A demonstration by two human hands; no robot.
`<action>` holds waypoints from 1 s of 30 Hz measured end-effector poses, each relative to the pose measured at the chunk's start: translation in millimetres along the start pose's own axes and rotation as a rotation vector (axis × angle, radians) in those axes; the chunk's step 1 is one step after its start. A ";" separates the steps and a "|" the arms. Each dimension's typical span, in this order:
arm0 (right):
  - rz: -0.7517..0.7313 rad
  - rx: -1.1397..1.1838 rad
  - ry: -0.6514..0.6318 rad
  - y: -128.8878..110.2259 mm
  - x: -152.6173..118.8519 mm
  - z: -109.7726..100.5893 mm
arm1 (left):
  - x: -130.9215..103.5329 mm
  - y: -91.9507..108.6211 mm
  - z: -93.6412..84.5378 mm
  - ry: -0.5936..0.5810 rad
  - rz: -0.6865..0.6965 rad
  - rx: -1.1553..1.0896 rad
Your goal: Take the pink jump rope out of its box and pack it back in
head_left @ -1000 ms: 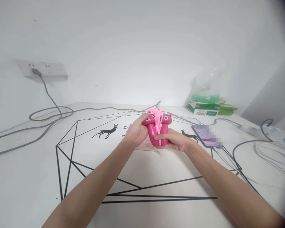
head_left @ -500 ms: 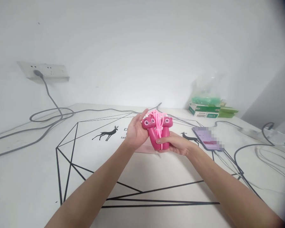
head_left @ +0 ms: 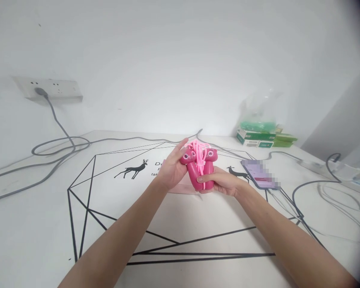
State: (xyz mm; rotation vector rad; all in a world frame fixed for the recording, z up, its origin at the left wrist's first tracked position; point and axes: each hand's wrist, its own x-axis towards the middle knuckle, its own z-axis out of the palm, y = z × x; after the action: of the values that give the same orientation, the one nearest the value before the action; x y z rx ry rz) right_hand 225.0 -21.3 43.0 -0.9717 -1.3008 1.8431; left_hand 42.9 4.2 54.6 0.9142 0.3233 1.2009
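Right hand closed around the lower ends of two dark pink handles, thumb laid across the front, a person holds a bundled skipping rope upright above the middle of a white counter. Left hand, its palm open and fingers partly extended, touches the side of the rope's left handle just beneath the animal-shaped head. Each handle is topped by such a head with round eyes, and the lighter pink cord is gathered in loops between the two, running down the front to the thumb.

Beneath the hands, a pale pink flat item lies on the counter, partly hidden from view. Black geometric lines and a printed deer mark the surface to the left, with a second animal figure partly covered near the right wrist. A phone, its screen lit and partly pixelated, lies to the right of the hands. Farther back, green and white boxes stand near the wall under a clear plastic bag with green contents. At left, a gray cable runs from a wall socket and loops across the counter.
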 end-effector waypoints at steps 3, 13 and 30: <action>0.000 -0.008 -0.018 -1.4 -0.3 2.2 | 0.4 -3.2 -0.7 0.026 0.031 0.090; 0.014 0.123 -0.161 -3.4 -2.3 -0.8 | 6.1 -8.4 -6.3 0.159 0.133 0.111; 0.029 0.205 -0.309 -2.0 -9.5 -4.6 | -1.3 -1.8 1.1 -0.022 0.178 0.086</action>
State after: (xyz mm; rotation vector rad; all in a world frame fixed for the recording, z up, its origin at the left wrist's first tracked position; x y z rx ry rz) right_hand 234.0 -26.6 45.7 -0.6177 -1.2448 2.1640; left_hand 44.2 2.4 53.6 1.0474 0.2820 1.3472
